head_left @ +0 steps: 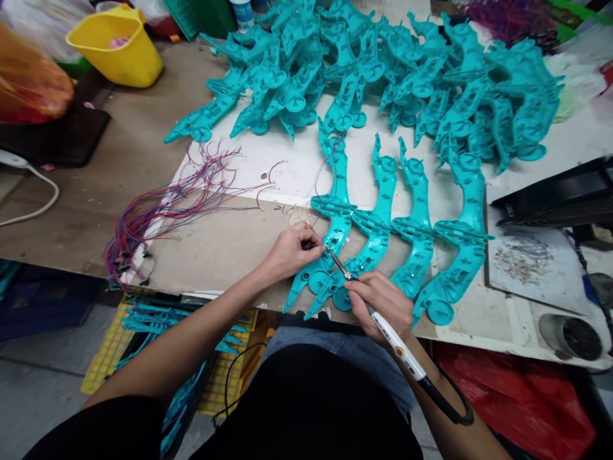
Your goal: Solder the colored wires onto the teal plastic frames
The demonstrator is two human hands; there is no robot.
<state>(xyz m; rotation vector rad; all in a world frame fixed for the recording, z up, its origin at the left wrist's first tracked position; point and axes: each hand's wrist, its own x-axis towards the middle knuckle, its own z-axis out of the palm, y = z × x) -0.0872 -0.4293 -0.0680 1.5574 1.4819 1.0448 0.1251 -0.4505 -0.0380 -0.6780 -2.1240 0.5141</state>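
Observation:
My right hand (380, 306) grips a white soldering iron (393, 342) with a black cord. Its metal tip reaches the leftmost turquoise plastic part (339, 227) of a row along the table's front. Close to that tip, my left hand (297, 250) is closed in a pinch at the same part. Thin red and blue wires (317, 176) run from between its fingers up along the part to its far end. What exactly the fingertips hold is mostly hidden. Three similar parts lie to the right, among them a turquoise plastic part (376, 236) right beside the first.
A bundle of red and blue wires (158, 217) lies on the left. A heap of turquoise parts (287, 70) covers the back. A yellow bin (117, 45) stands back left. At right are a black device (555, 191) and a round tin (569, 335).

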